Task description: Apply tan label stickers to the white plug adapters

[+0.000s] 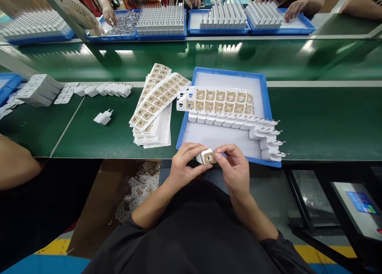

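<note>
Close to my body, at the table's front edge, my left hand (184, 166) grips a white plug charger (200, 159) by its sides. A tan adhesive sticker (208, 158) with a small cut-out covers the charger's end face. Thumb and forefinger of my right hand (236, 168) pinch at the sticker's right edge. Just beyond, a blue-rimmed tray (229, 71) carries white chargers (219, 119) along its middle and right side, prongs outward. Across the tray lies a partly used sticker sheet (219, 100).
Left of the tray is a fanned pile of sticker sheets (158, 103). A lone charger (103, 117) lies further left, near stacked white housings (40, 90). Across the green line, co-workers' hands reach into trays of upright pronged parts (161, 21). A box of scraps (143, 182) stands below.
</note>
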`<move>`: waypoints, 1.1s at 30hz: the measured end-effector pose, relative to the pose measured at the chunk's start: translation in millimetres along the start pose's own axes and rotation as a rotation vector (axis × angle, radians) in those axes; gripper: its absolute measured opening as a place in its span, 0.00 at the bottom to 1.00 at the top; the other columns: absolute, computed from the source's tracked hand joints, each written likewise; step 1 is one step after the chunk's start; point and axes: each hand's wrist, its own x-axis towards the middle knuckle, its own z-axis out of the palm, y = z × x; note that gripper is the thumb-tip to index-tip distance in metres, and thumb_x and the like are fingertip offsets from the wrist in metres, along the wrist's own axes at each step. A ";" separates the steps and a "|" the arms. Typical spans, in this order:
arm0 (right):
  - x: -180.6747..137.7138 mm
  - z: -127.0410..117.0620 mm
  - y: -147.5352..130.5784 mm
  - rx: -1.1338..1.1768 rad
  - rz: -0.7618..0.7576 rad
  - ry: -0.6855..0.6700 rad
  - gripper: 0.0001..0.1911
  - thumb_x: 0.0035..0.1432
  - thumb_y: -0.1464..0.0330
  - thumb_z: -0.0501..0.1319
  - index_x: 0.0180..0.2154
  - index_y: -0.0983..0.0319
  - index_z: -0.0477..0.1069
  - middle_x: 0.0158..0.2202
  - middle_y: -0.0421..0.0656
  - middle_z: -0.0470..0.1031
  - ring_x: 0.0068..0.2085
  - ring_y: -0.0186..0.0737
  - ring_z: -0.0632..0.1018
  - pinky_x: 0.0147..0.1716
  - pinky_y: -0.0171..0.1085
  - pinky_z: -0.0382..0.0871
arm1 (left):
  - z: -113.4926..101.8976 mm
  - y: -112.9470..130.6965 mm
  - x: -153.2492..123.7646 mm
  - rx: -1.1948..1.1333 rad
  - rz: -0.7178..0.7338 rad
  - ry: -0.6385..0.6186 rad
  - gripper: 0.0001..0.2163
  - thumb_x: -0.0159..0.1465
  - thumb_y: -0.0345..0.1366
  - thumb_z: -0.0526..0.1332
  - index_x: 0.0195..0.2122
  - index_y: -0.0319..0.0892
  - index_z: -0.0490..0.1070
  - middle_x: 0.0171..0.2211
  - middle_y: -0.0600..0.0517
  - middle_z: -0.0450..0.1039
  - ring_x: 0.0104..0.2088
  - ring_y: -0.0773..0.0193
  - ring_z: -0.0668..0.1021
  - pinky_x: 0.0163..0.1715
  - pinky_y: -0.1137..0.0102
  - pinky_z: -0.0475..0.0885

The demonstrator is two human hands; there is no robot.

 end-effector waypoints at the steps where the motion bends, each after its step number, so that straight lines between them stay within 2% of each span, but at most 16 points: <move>1: -0.2 -0.4 0.4 0.004 0.007 -0.001 0.02 0.61 0.69 0.68 0.35 0.57 0.76 0.34 0.38 0.76 0.34 0.33 0.77 0.35 0.31 0.75 | -0.2 -0.3 -0.3 0.004 -0.002 -0.003 0.20 0.61 0.41 0.73 0.54 0.46 0.75 0.43 0.47 0.80 0.44 0.58 0.81 0.44 0.64 0.78; 12: 1.1 -2.2 5.8 0.085 0.078 -0.019 0.02 0.62 0.67 0.68 0.36 0.57 0.76 0.34 0.38 0.74 0.32 0.32 0.75 0.31 0.31 0.73 | -4.4 2.3 1.1 0.018 -0.014 -0.024 0.20 0.61 0.39 0.73 0.53 0.46 0.76 0.43 0.47 0.80 0.44 0.59 0.81 0.44 0.65 0.77; 20: -0.7 -0.4 2.6 0.043 0.062 -0.017 0.03 0.61 0.68 0.69 0.36 0.57 0.76 0.35 0.39 0.76 0.35 0.33 0.77 0.34 0.31 0.76 | -5.7 3.6 0.5 0.019 -0.023 -0.030 0.20 0.60 0.39 0.73 0.53 0.46 0.75 0.43 0.48 0.79 0.44 0.59 0.80 0.45 0.64 0.77; 33: -1.4 4.7 -2.0 -0.082 0.021 0.006 0.05 0.60 0.66 0.69 0.35 0.57 0.75 0.34 0.38 0.75 0.33 0.34 0.78 0.31 0.32 0.76 | -5.9 4.4 -0.7 0.056 -0.006 -0.021 0.20 0.60 0.38 0.73 0.53 0.46 0.75 0.43 0.48 0.79 0.44 0.59 0.80 0.45 0.64 0.77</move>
